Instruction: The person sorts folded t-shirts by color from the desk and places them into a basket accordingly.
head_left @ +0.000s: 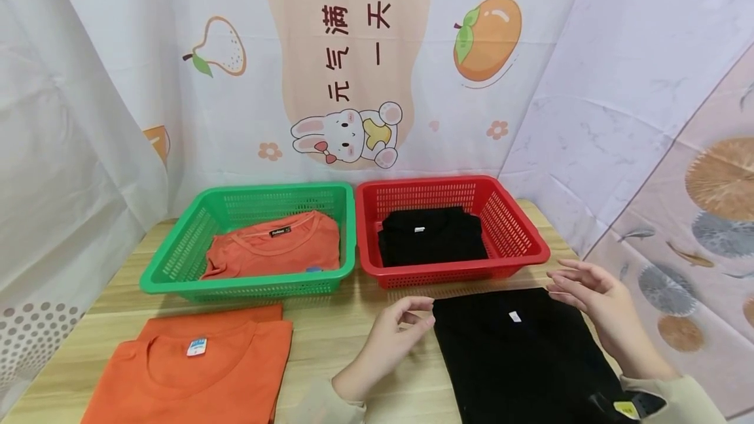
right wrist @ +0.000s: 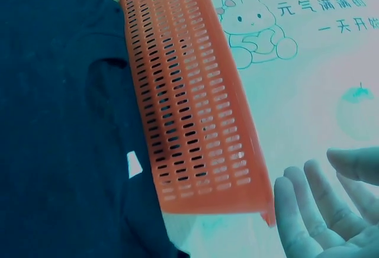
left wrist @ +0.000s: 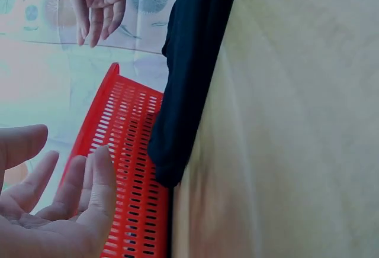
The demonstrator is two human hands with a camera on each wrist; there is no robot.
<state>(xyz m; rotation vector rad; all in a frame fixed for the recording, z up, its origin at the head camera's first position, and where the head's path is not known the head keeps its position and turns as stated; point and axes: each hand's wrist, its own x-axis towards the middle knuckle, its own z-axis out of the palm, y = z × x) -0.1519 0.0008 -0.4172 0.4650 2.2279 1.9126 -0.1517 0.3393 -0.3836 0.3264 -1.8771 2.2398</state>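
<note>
A folded black T-shirt point(head_left: 518, 358) with a white neck label lies on the wooden table in front of the red basket point(head_left: 453, 273). My left hand point(head_left: 391, 339) hovers by its far left corner, fingers loosely bent and holding nothing. At the far right corner is my right hand point(head_left: 595, 306), its fingers relaxed and empty. In the left wrist view the left hand point(left wrist: 65, 205) shows spread fingers beside the shirt's edge point(left wrist: 192, 80). The right wrist view has the right hand point(right wrist: 331, 210) apart from the shirt point(right wrist: 65, 122).
A black shirt point(head_left: 432, 241) lies folded inside the red basket. Left of it, a green basket point(head_left: 241, 283) contains a folded coral shirt point(head_left: 283, 247). A folded orange T-shirt point(head_left: 200, 371) is on the table point(head_left: 347, 319) at the front left. Printed curtains point(head_left: 235, 116) hang behind.
</note>
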